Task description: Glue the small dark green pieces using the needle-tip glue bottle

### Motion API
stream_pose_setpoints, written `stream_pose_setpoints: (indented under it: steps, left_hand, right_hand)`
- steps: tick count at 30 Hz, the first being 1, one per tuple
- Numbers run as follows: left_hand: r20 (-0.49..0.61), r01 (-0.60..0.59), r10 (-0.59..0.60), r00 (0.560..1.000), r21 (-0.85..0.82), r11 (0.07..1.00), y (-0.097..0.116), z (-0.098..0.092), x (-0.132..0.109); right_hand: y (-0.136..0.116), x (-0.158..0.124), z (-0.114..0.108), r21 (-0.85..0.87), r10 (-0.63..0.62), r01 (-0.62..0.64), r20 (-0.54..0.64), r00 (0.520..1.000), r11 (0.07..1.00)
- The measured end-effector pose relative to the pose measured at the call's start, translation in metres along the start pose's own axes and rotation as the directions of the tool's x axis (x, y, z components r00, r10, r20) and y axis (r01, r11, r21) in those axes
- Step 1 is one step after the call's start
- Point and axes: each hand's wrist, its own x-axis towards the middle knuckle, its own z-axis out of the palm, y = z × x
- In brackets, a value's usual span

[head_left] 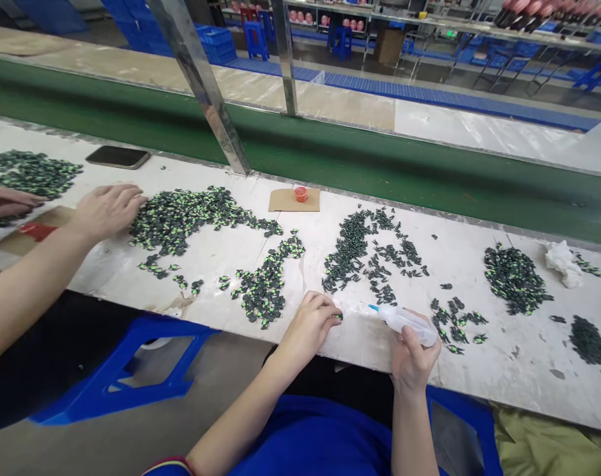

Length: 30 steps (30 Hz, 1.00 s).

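Between the thumb and fingers of my left hand (pixel 311 324) is a small black-and-green piece (pixel 337 317), held just above the white table. My right hand (pixel 415 357) is wrapped round a translucent squeeze bottle (pixel 410 324), whose thin blue tip points left toward that piece. Beyond my hands lies a loose heap of small black parts (pixel 350 248). To the left of my left hand spreads a pile of black-and-green pieces (pixel 263 284). A smaller group of black-and-green pieces (pixel 457 324) is just right of the bottle.
A co-worker's hand (pixel 106 208) touches a large pile of pieces (pixel 186 215) on the left. A red cap (pixel 301 194) sits on cardboard (pixel 280 200). A metal post (pixel 205 92) rises at the table's back edge, before a green conveyor (pixel 379 152). Rightward are white tissue (pixel 564 261) and more heaps.
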Motion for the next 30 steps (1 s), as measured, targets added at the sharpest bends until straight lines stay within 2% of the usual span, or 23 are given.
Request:
stream_pose_setpoints:
  steps: [3,7,14,22,30]
  left_hand:
    - [-0.02,0.026,-0.027,0.999,-0.055,0.998,-0.003,0.004,-0.001]
    - [-0.033,0.082,-0.086,0.996,-0.113,0.99,-0.004,0.004,-0.004]
    - [-0.063,0.227,-0.24,0.969,-0.165,0.96,-0.002,0.008,-0.007]
    - [-0.074,0.219,-0.225,0.971,-0.09,0.972,-0.001,0.006,-0.005]
    - [-0.085,0.193,-0.198,0.977,-0.06,0.979,-0.002,0.006,-0.007]
  right_hand:
    - [-0.003,-0.002,0.004,-0.028,0.061,-0.063,-0.058,0.996,0.998]
    - [-0.011,-0.008,0.011,-0.171,0.135,-0.137,-0.024,0.991,0.976]
    - [-0.016,-0.009,0.015,-0.348,0.11,-0.062,0.118,0.987,0.936]
    - [-0.017,-0.01,0.017,-0.396,0.097,-0.021,0.171,0.98,0.918]
    - [-0.014,-0.01,0.018,-0.42,0.1,-0.021,0.167,0.981,0.907]
